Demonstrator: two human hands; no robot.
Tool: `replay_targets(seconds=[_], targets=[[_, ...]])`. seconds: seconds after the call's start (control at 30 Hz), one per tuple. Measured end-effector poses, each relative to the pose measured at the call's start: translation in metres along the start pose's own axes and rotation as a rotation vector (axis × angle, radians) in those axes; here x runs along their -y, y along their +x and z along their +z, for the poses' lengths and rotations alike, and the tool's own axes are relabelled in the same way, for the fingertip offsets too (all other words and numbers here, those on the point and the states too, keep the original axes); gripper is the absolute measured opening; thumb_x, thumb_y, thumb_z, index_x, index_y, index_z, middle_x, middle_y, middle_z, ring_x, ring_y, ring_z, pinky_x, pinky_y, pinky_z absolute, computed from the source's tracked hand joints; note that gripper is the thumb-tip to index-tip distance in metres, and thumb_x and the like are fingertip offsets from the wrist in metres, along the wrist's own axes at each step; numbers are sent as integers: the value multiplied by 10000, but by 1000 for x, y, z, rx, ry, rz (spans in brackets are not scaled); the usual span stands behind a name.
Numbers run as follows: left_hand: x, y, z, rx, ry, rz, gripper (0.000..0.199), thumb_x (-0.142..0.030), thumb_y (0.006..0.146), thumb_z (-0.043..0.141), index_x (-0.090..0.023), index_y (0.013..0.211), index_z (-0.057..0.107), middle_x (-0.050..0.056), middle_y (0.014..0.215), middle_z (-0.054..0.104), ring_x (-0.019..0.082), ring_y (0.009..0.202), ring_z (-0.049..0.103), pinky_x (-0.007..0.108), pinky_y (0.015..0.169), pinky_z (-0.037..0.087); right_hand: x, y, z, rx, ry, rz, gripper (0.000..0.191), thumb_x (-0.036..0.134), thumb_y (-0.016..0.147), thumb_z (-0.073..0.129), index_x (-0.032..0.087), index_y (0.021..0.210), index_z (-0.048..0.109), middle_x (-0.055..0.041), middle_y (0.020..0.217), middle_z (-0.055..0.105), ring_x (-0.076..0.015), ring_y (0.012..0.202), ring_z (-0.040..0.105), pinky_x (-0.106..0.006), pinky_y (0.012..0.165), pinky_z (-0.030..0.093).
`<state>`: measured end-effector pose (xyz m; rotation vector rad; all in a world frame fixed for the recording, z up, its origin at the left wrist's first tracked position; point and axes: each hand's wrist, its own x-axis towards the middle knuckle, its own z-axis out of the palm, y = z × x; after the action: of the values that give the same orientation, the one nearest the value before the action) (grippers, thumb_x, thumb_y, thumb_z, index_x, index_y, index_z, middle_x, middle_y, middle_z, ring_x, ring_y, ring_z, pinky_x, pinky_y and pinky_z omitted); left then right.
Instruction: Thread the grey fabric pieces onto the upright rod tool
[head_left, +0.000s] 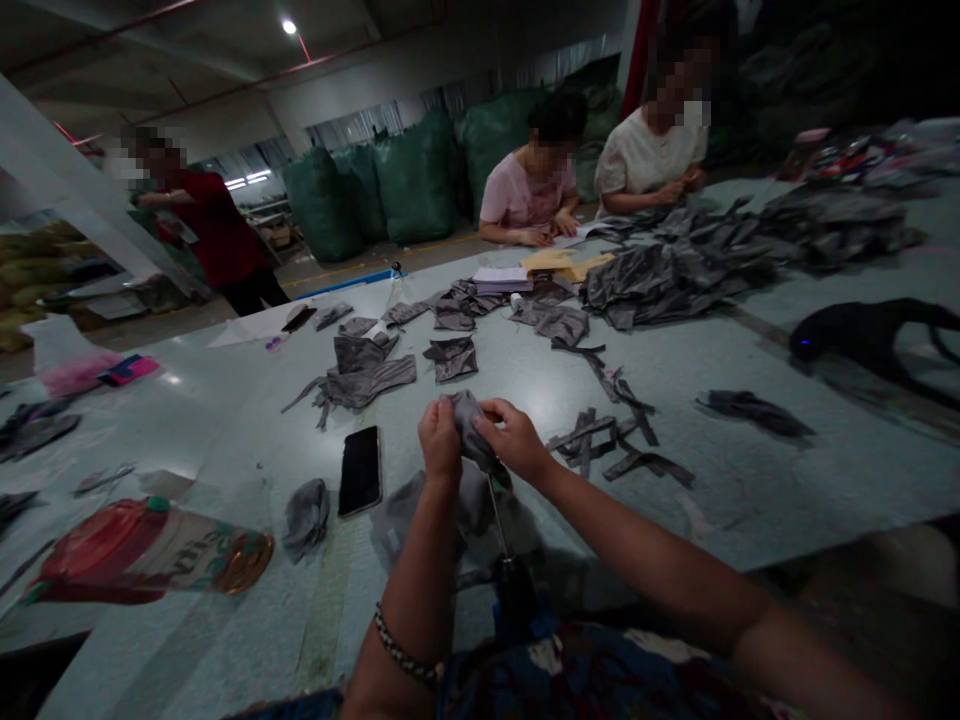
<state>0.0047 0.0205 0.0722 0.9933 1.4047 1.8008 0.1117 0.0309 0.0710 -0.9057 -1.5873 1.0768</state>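
My left hand (440, 440) and my right hand (512, 435) are both closed on a small grey fabric piece (469, 415), pinching it from either side above the table. Just below it, a thin metal rod (497, 515) rises from a dark base (514, 590) near my body. Whether the rod's tip touches the cloth is hidden. More grey cloth (397, 515) lies on the table behind my left forearm. A black phone (361, 471) rests left of my hands, with a crumpled grey piece (307, 518) beside it.
Grey fabric pieces (375, 375) and strips (600, 440) lie on the table (750, 500). A large grey cloth pile (675, 265) sits at the back right. A red-and-clear plastic bottle (150, 550) lies at left. Two people sit across; another person stands at far left.
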Motion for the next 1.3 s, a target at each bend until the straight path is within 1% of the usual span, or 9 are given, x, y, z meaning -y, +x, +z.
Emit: replay_targets(seconds=[0.2, 0.33, 0.43, 0.53, 0.7, 0.77, 0.9, 1.1, 1.3], targets=[[18, -14, 2, -159, -400, -279, 324, -435, 646, 589, -130, 727, 517, -22, 596, 525, 91, 506, 487, 220, 520, 383, -3, -22, 3, 18, -48, 37, 382, 322, 762, 512, 148, 1102, 523, -52, 905, 614, -142, 784, 560, -267, 720, 436], [30, -27, 3, -204, -384, -343, 324, -442, 641, 600, -139, 708, 507, -28, 590, 522, 88, 505, 495, 220, 525, 390, -5, -24, 1, 72, -92, 20, 274, 361, 800, 462, 158, 945, 577, -7, 710, 584, -115, 635, 527, -226, 590, 408], [40, -48, -5, -144, -241, -281, 336, -479, 681, 571, -155, 663, 482, -50, 546, 466, 71, 475, 449, 194, 477, 352, -11, -34, 0, 84, -58, 77, 325, 422, 830, 391, 176, 653, 508, 32, 517, 467, -88, 486, 452, -203, 464, 346], [38, -53, -16, -22, -136, -269, 338, -496, 694, 559, -162, 693, 506, -39, 570, 486, 77, 484, 450, 196, 474, 352, -18, -45, -1, 115, 47, 201, 360, 473, 832, 350, 195, 615, 421, 71, 411, 369, -70, 360, 369, -194, 378, 289], [2, -10, -28, 18, 41, -87, 333, -418, 730, 558, -196, 978, 548, 49, 962, 594, 139, 845, 552, 217, 653, 414, -27, -45, -6, 306, 260, 409, 384, 535, 795, 366, 182, 686, 474, 79, 386, 393, -74, 324, 380, -191, 345, 299], [-12, 5, -25, 157, 110, -25, 343, -405, 734, 560, -185, 997, 565, 62, 984, 597, 152, 878, 548, 226, 687, 414, -30, -41, -9, 341, 290, 442, 381, 531, 779, 397, 170, 724, 507, 55, 455, 463, -85, 389, 447, -196, 375, 343], [-19, 11, -10, 369, 98, -138, 282, -409, 704, 583, -147, 808, 581, -5, 647, 565, 98, 549, 500, 207, 524, 385, -26, -28, -15, 165, 198, 341, 339, 451, 772, 460, 161, 922, 549, -27, 789, 603, -115, 659, 563, -218, 529, 429], [0, -6, 5, 124, -187, -197, 305, -415, 644, 625, -142, 677, 493, -55, 535, 468, 53, 462, 416, 176, 478, 338, -2, -4, -3, 144, 23, 53, 252, 365, 797, 442, 158, 877, 560, -10, 749, 580, -117, 693, 525, -225, 617, 410], [18, -13, 6, 106, -166, -158, 316, -459, 690, 563, -158, 646, 479, -52, 534, 452, 60, 465, 394, 180, 465, 318, -10, -22, 2, 54, -81, 74, 308, 387, 832, 365, 181, 615, 440, 28, 561, 445, -97, 546, 427, -209, 511, 331]])
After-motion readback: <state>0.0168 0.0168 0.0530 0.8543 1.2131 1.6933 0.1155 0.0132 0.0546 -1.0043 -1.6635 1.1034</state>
